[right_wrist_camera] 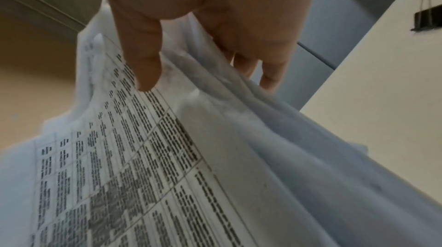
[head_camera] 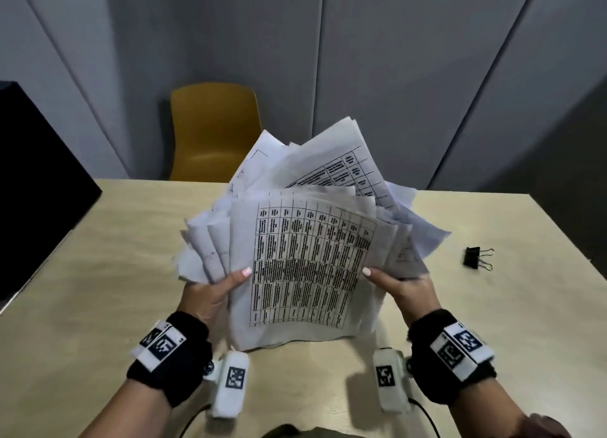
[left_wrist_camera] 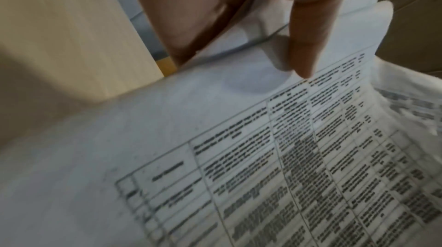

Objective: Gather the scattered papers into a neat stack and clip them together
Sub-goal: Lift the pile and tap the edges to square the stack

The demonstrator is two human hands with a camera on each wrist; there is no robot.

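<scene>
A loose, fanned bundle of white papers (head_camera: pixel 305 260) printed with tables stands on its lower edge on the table, tilted upright. My left hand (head_camera: pixel 213 290) grips its left side, thumb on the front sheet and fingers behind. My right hand (head_camera: pixel 404 286) grips the right side the same way. The left wrist view shows my thumb (left_wrist_camera: pixel 303 51) pressed on the top sheet of papers (left_wrist_camera: pixel 215 156). In the right wrist view, the thumb (right_wrist_camera: pixel 146 66) lies on the papers (right_wrist_camera: pixel 167 156) and fingers curl behind. A black binder clip (head_camera: pixel 476 257) lies on the table to the right, also seen as the binder clip (right_wrist_camera: pixel 428 18).
The light wooden table (head_camera: pixel 98 273) has a yellow chair (head_camera: pixel 213 132) behind its far edge. A dark object (head_camera: pixel 36 181) stands at the left edge. Grey wall panels rise behind.
</scene>
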